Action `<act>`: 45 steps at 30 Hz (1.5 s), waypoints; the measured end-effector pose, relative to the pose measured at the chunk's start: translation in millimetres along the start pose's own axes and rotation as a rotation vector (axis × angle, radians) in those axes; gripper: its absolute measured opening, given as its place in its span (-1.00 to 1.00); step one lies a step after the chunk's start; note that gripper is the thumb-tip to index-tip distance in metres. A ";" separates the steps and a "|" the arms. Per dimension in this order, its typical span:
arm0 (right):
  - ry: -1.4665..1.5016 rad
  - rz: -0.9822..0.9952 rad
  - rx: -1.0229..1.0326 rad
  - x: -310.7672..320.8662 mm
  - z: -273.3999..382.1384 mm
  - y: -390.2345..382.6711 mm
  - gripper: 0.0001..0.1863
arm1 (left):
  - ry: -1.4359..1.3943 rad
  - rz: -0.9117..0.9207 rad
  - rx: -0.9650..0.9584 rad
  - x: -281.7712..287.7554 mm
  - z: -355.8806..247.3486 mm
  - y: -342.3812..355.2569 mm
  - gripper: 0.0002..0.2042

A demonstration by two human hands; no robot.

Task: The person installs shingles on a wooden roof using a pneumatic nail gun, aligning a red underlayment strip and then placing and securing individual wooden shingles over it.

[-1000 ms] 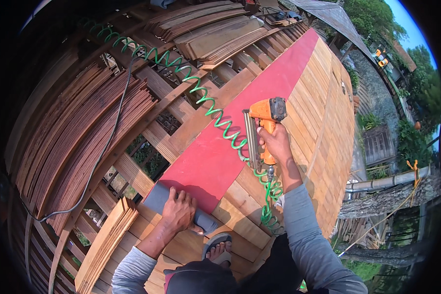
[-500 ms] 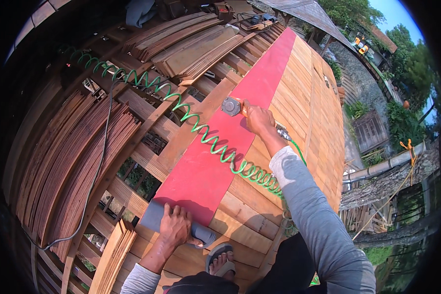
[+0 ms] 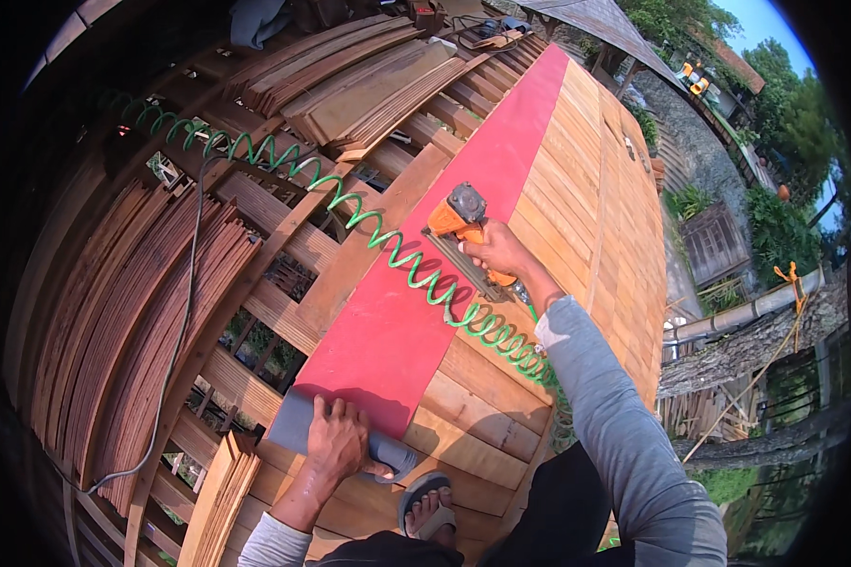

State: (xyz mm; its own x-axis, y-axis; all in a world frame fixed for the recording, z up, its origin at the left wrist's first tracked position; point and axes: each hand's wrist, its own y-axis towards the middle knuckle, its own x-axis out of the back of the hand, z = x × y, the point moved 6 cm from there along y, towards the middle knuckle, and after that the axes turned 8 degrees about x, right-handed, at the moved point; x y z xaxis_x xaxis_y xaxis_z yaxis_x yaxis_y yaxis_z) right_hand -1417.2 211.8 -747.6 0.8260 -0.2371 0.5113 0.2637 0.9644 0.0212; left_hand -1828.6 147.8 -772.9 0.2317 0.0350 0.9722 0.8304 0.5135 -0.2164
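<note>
A long strip of red sheet [image 3: 373, 354] lies over the wooden planking, its near end rolled up with the grey underside outward. My left hand [image 3: 338, 438] is closed over this sheet roll [image 3: 295, 420], the thumb at its right end. In my right hand [image 3: 501, 249] is an orange and black nail gun [image 3: 461, 219], gripped by its handle and tilted above the strip. Whether its nose touches the sheet cannot be told. A green coiled air hose [image 3: 425, 279] crosses the strip just left of and below the tool.
Bare planks [image 3: 577, 189] run along the strip's right side. To the left is open timber framing [image 3: 288, 312] with gaps, bearing stacked boards [image 3: 137, 331] and a dark cable [image 3: 191, 312]. My sandalled foot [image 3: 428, 507] stands near the roll. A short board stack [image 3: 219, 506] leans nearby.
My right hand has turned and tilted the nail gun, so that its orange side and long magazine now show. The left hand keeps its place on the roll.
</note>
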 end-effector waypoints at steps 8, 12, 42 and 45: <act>0.032 -0.018 0.005 -4.0 13.9 -0.7 -0.62 | 0.008 0.063 0.021 0.0 -0.2 0.2 -0.02; 0.079 0.027 -0.006 -7.5 11.2 2.2 -0.65 | -0.008 0.058 0.036 -1.1 0.7 0.2 0.00; -0.053 -0.002 0.005 -12.0 17.6 7.2 -0.64 | -0.032 0.103 0.041 -5.6 2.9 0.4 0.01; -0.091 0.024 -0.046 -1.2 18.0 13.6 -0.66 | -0.053 0.062 0.038 -7.7 0.0 4.5 -0.01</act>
State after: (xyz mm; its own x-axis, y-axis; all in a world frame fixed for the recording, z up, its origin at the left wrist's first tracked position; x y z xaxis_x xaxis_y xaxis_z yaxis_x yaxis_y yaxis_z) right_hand -1423.6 227.3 -732.5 0.7843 -0.2000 0.5873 0.2683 0.9629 -0.0304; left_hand -1826.6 149.9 -781.3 0.2536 0.1125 0.9607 0.7955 0.5408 -0.2733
